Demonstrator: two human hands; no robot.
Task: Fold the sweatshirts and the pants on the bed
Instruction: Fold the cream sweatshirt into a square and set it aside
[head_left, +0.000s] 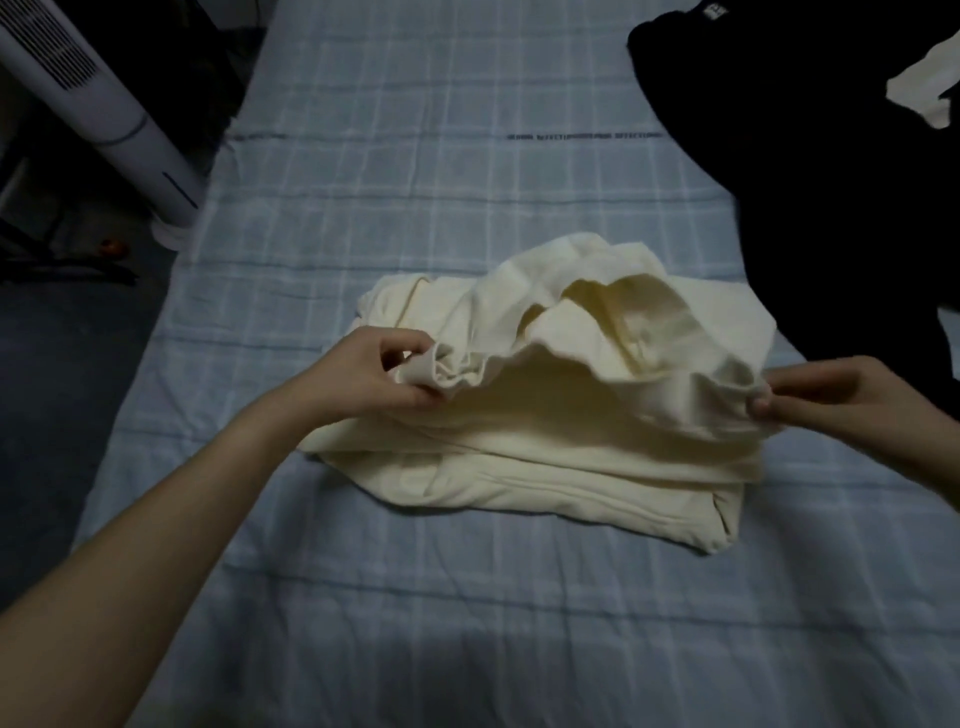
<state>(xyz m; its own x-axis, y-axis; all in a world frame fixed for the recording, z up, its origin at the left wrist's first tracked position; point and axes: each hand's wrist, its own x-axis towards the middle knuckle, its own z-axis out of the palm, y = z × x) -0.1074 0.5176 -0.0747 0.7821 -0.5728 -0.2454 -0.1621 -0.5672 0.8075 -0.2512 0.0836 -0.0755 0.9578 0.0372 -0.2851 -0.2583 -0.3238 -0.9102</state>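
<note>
We see both bare forearms reaching in from the near edge, angled toward the middle of the bed (467, 130). The left hand (371, 371) comes in from the lower left with the wrist bent slightly, fingers curled tight, and its grip is pinched shut on a bunched edge of the cream sweatshirt (545, 415). The right hand (831, 395) enters from the right side, knuckles up, thumb and fingers pressed together on the opposite end of that same raised edge, so this grip is closed on cloth too.

Between the two hands the held edge runs left to right, lifted clear of the layers below and sagging a little in the centre. The sweatshirt sits mid-bed on the pale blue checked sheet, already stacked in several folded layers, its long axis lying across the bed from left to right. The upper part looks like a hood or neck opening facing away from us, though the dim light makes that hard to confirm.

A heap of black clothing (779, 156) lies at the upper right, well apart. A white tower fan (98, 98) stands beside the bed at left.
</note>
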